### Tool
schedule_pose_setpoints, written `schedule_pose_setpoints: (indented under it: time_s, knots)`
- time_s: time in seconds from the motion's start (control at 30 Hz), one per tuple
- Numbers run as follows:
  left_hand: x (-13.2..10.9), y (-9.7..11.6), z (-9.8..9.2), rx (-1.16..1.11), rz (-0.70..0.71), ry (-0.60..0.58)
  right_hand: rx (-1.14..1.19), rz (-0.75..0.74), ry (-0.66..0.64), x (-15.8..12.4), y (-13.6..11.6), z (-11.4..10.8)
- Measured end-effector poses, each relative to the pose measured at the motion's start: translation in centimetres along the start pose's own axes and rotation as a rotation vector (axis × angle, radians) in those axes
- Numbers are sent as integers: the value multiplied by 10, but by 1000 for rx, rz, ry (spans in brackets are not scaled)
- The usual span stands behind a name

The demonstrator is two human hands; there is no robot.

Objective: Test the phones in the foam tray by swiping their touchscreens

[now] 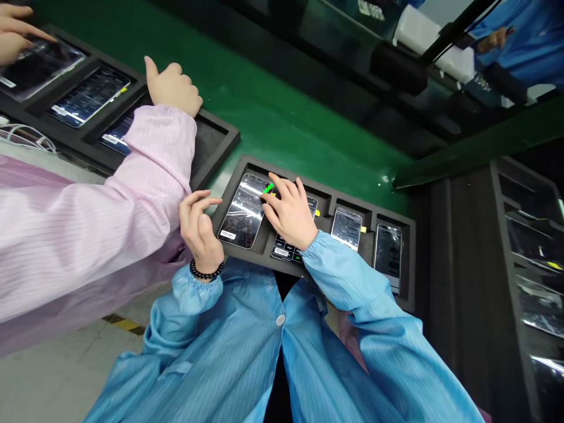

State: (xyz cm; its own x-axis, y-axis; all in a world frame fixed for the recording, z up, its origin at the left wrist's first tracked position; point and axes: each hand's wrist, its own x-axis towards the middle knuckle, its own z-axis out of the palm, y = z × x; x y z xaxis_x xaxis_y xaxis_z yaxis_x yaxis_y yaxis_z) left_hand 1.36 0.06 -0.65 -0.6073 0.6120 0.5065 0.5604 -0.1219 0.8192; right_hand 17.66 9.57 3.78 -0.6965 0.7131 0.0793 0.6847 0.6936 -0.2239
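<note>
A black foam tray (322, 194) holds several smartphones in separate slots in front of me. My right hand (291, 214) reaches over it with fingers apart, an index or thumb tip at the right edge of the leftmost smartphone (240, 220). That screen is lit dark, with a green streak near its top right corner and a white label at the bottom. Partly covered by the same hand is a second smartphone (285, 251) showing a dark grid of buttons. Beside the tray's left edge, my left hand (200, 235) hovers with loosely bent, separated fingers, holding nothing; a black bead bracelet circles its wrist.
Two more smartphones, one (346, 227) with a yellow tab and another (388, 255), lie in the tray's right slots. At left, a co-worker's pink-sleeved hand (174, 88) is over another phone tray (218, 138). Stacked trays (506, 235) stand at right on the green bench (282, 117).
</note>
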Motion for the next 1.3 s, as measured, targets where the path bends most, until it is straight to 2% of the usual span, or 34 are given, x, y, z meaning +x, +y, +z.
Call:
schedule_pose_setpoints:
  time_s: [0.47,0.63,0.8,0.97,1.1,1.3]
  knots:
    - [0,-2,-1,5,15,-8,113,-305,-74,-17,-59,15]
    - [0,-3,-2,12,16,-2,138,-354,-92,-21,-69,23]
    - [-2,-3,-1,-8,15,10,147,-344,-91,-8,-54,11]
    - [-1,-1,0,-33,20,30,75,-82,4,30,-14,-6]
    - [0,-1,1,-44,22,30,22,-60,16,54,6,0]
    - [-1,0,0,-33,14,9,-22,-78,4,65,5,11]
